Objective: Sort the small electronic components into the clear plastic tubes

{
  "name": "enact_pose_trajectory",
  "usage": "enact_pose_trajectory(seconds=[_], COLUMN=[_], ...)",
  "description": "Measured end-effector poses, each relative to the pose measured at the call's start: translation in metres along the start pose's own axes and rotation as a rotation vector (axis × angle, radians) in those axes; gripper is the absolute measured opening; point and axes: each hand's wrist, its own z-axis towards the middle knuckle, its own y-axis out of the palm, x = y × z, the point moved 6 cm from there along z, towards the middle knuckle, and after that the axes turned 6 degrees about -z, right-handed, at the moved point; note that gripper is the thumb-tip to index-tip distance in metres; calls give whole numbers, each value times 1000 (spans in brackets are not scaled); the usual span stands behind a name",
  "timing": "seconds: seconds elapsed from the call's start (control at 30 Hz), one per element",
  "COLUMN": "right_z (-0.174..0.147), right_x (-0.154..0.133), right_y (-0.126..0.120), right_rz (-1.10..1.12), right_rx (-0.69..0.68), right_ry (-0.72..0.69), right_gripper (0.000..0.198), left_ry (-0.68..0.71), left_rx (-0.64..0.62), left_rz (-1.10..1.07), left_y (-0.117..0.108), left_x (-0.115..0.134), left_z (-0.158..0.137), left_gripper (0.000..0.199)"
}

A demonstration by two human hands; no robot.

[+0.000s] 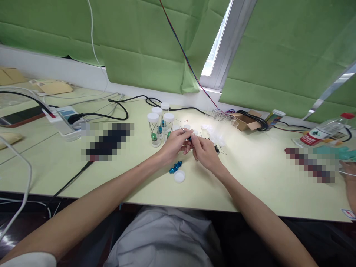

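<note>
My left hand (175, 143) and my right hand (205, 151) meet over the middle of the table, fingers closed together. Pinched between them is a small blue piece with a thin metal wire (183, 129); fingers cover most of it. Below my left hand lie shiny blue metallic beads (175, 167) in a row, close to a white round cap (179, 176). Several clear tubes with white lids (153, 128) stand just beyond my left hand, with green and blue beads on wires inside. Behind my right hand are more white caps (204, 127) and thin dark wire pieces (217, 149).
At left are a power strip (68, 122), a phone (23, 115) and loose cables. Clear empty cups (219, 115), an open cardboard box (247, 120) and a canister (274, 119) line the back. On the right stands a plastic bottle (322, 133), near another person's arm (350, 181).
</note>
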Motion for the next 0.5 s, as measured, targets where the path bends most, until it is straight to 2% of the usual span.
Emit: enact_pose_trajectory(seconds=[0.5], right_z=[1], right_x=[6], right_y=[6], right_rz=[2], right_rx=[-65], right_ry=[29], right_gripper=[63], left_ry=[-21], left_rx=[31], left_rz=[46], left_y=[-4], left_x=[-3], left_z=[1], left_gripper=[25])
